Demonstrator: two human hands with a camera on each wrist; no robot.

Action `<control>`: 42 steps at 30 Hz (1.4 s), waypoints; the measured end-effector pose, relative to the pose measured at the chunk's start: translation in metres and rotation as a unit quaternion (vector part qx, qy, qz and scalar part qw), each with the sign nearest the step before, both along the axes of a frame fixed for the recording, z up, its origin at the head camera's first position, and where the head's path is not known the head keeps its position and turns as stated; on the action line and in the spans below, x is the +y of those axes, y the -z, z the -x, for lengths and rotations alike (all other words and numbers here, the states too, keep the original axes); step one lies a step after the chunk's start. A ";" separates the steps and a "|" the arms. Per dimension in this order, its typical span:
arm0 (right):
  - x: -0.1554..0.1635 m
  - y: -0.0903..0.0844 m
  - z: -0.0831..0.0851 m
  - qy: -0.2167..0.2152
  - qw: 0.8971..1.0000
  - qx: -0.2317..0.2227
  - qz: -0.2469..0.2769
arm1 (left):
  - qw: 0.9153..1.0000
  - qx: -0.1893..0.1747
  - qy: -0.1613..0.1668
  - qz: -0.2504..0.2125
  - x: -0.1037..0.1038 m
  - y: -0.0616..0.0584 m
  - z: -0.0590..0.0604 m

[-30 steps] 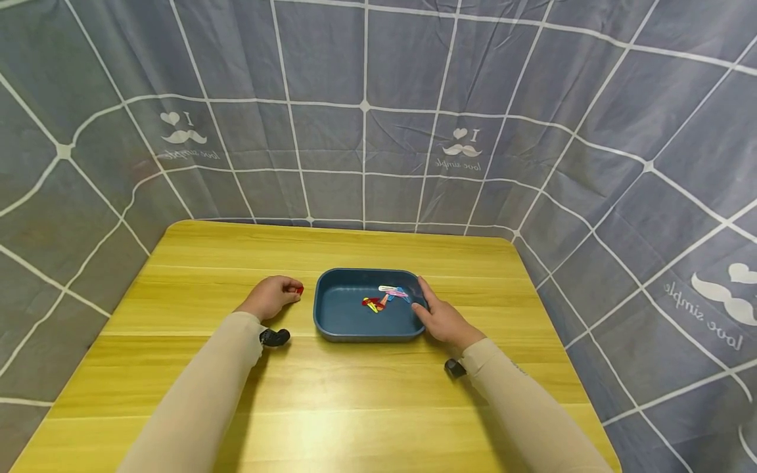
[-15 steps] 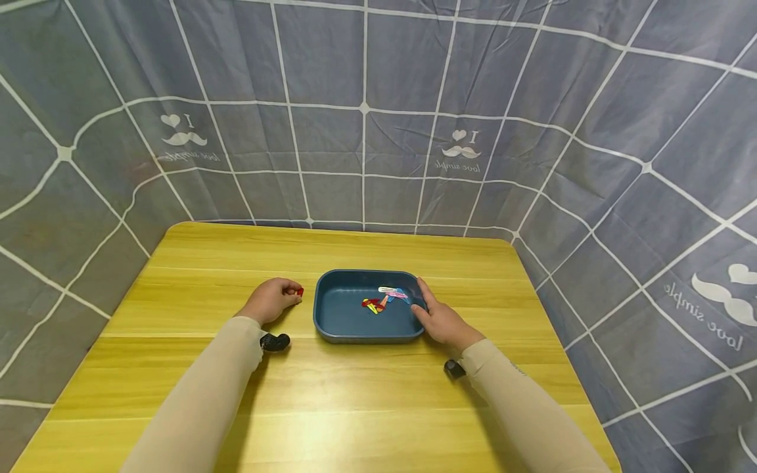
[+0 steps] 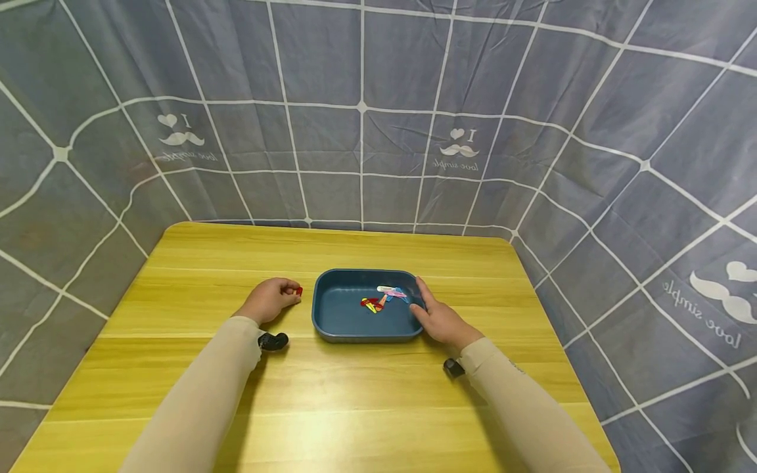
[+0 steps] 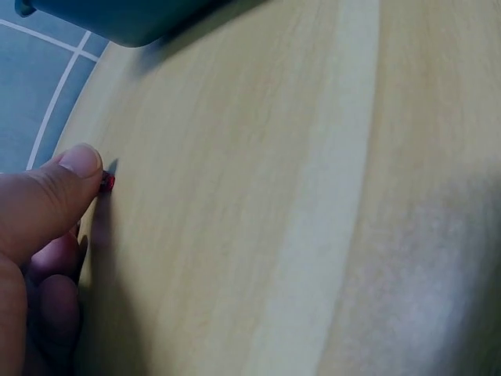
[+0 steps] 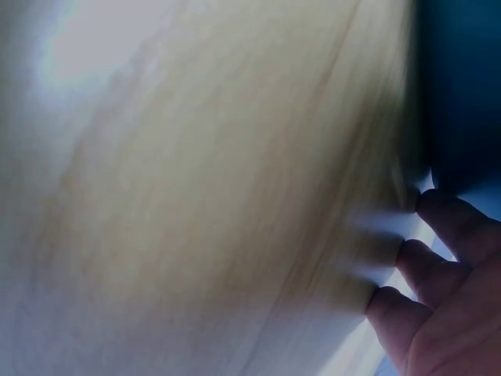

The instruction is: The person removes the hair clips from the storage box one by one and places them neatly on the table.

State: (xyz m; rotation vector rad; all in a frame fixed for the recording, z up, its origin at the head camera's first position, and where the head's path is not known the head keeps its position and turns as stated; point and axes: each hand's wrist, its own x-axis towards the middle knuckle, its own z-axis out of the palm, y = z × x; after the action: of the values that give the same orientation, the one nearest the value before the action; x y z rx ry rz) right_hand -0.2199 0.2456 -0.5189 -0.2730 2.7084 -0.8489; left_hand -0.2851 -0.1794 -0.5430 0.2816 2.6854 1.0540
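Note:
A dark blue tray (image 3: 343,320) stands mid-table with several coloured hair clips (image 3: 381,299) lying in its right half. My left hand (image 3: 273,299) rests on the wood just left of the tray, fingers curled, pinching a small red clip (image 3: 299,290); the left wrist view shows the thumb over that red clip (image 4: 107,182), with the tray's corner (image 4: 117,19) above. My right hand (image 3: 436,316) holds the tray's right rim, thumb on the rim's edge and fingers (image 5: 454,223) down against its outer wall.
The yellow wooden table (image 3: 331,407) is ringed by a grey checked cloth backdrop (image 3: 367,131) on three sides. Both forearms in beige sleeves lie over the near half of the table.

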 end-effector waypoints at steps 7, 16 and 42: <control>-0.001 -0.002 0.001 -0.001 1.000 0.000 0.000 | 0.999 -0.016 -0.018 -0.042 -0.007 0.000 0.001; -0.003 -0.001 0.002 -0.005 1.000 -0.002 0.000 | 0.995 0.007 -0.045 -0.087 -0.010 -0.021 0.001; 0.000 -0.001 0.000 0.004 1.000 -0.003 0.000 | 0.988 0.022 0.128 -0.089 0.106 -0.099 0.002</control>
State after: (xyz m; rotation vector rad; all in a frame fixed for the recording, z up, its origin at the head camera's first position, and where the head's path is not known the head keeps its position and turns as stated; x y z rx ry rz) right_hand -0.2202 0.2452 -0.5177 -0.2587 2.7050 -0.8503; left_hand -0.2875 -0.0734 -0.4440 0.6701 2.5077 1.2179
